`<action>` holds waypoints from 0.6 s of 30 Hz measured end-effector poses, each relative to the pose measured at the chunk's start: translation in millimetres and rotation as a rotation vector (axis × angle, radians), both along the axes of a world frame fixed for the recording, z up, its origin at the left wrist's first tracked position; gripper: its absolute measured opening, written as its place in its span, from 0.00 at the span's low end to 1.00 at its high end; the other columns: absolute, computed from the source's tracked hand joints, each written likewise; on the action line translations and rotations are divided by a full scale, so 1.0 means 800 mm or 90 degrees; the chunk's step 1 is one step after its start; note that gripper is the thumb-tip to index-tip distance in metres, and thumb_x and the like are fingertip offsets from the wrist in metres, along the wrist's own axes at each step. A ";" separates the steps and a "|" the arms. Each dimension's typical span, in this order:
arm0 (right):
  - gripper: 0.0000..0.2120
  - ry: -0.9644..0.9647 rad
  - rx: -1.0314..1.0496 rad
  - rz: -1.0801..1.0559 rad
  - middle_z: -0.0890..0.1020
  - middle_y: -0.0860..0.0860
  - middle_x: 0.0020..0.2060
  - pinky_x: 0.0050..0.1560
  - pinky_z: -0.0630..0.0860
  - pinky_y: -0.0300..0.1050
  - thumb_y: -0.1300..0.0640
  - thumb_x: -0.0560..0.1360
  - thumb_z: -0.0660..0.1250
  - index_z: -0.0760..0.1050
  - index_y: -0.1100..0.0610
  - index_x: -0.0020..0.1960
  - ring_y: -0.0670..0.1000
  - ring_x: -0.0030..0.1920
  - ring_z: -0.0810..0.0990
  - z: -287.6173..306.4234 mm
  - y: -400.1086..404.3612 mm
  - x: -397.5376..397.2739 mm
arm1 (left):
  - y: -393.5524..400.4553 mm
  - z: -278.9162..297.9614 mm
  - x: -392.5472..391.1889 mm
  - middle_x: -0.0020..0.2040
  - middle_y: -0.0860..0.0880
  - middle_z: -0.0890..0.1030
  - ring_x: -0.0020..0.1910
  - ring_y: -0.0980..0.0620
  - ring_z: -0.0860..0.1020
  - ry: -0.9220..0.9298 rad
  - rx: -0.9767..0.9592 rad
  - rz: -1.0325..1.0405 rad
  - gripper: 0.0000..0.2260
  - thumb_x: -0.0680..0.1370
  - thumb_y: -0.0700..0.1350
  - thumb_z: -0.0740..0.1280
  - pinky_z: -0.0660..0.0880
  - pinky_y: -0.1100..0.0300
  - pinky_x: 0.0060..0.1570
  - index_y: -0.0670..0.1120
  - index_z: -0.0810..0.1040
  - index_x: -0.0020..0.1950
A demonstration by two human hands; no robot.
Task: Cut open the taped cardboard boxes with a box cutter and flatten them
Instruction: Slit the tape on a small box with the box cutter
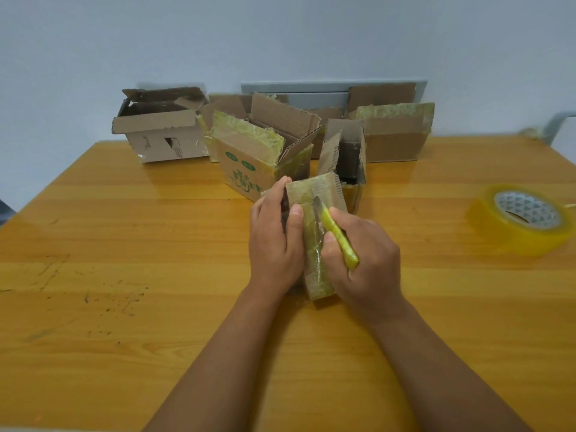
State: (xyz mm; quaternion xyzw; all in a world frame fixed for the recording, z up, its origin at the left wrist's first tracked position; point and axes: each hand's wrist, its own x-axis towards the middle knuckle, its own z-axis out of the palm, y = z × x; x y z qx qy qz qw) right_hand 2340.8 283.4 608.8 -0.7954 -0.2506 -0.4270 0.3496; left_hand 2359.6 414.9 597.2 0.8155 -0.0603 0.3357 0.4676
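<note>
A small cardboard box (313, 201) wrapped in clear tape stands on the wooden table (124, 244) at the centre. My left hand (274, 241) grips its left side, thumb on the taped top face. My right hand (364, 263) holds a yellow box cutter (338, 236), its blade tip resting on the tape seam along the box's top. Behind it several opened cardboard boxes stand: one with green print (246, 165), a narrow one (346, 151), a pale one (162, 129) at the left and a taped one (396, 132) at the right.
A big roll of clear yellowish packing tape (523, 222) lies at the table's right edge. A grey panel (311, 90) leans on the wall behind the boxes. A grey chair part (558, 123) shows at far right.
</note>
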 end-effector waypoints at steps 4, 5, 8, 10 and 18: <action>0.15 0.016 -0.007 0.002 0.85 0.59 0.44 0.41 0.79 0.47 0.60 0.76 0.62 0.80 0.68 0.54 0.53 0.42 0.82 0.002 -0.002 -0.002 | 0.000 0.001 0.000 0.66 0.54 0.73 0.64 0.57 0.68 -0.003 0.003 0.001 0.19 0.82 0.45 0.58 0.65 0.67 0.63 0.46 0.68 0.74; 0.15 0.023 -0.009 0.003 0.85 0.59 0.44 0.41 0.79 0.48 0.59 0.76 0.62 0.80 0.68 0.54 0.54 0.42 0.83 0.002 -0.003 -0.003 | 0.000 0.001 -0.001 0.66 0.54 0.73 0.64 0.57 0.68 -0.004 0.004 -0.001 0.19 0.82 0.45 0.58 0.65 0.66 0.63 0.46 0.68 0.74; 0.15 0.033 -0.022 0.005 0.85 0.59 0.46 0.43 0.81 0.49 0.59 0.77 0.62 0.80 0.68 0.56 0.55 0.44 0.84 0.003 -0.002 -0.005 | 0.001 0.000 -0.002 0.66 0.55 0.72 0.64 0.58 0.67 -0.005 0.005 -0.002 0.20 0.82 0.47 0.57 0.64 0.68 0.63 0.46 0.67 0.74; 0.15 0.043 -0.030 0.007 0.85 0.59 0.48 0.46 0.81 0.47 0.59 0.77 0.61 0.80 0.68 0.57 0.55 0.47 0.84 0.003 -0.001 -0.005 | 0.001 0.000 -0.001 0.66 0.55 0.72 0.64 0.58 0.67 -0.003 0.004 -0.002 0.20 0.82 0.47 0.57 0.64 0.69 0.63 0.47 0.67 0.74; 0.16 0.058 -0.064 0.006 0.85 0.62 0.49 0.45 0.82 0.53 0.59 0.75 0.63 0.81 0.69 0.54 0.58 0.47 0.85 0.000 -0.004 -0.008 | 0.000 0.000 0.000 0.64 0.53 0.73 0.63 0.57 0.67 0.021 -0.014 0.030 0.20 0.82 0.46 0.57 0.63 0.72 0.61 0.46 0.67 0.74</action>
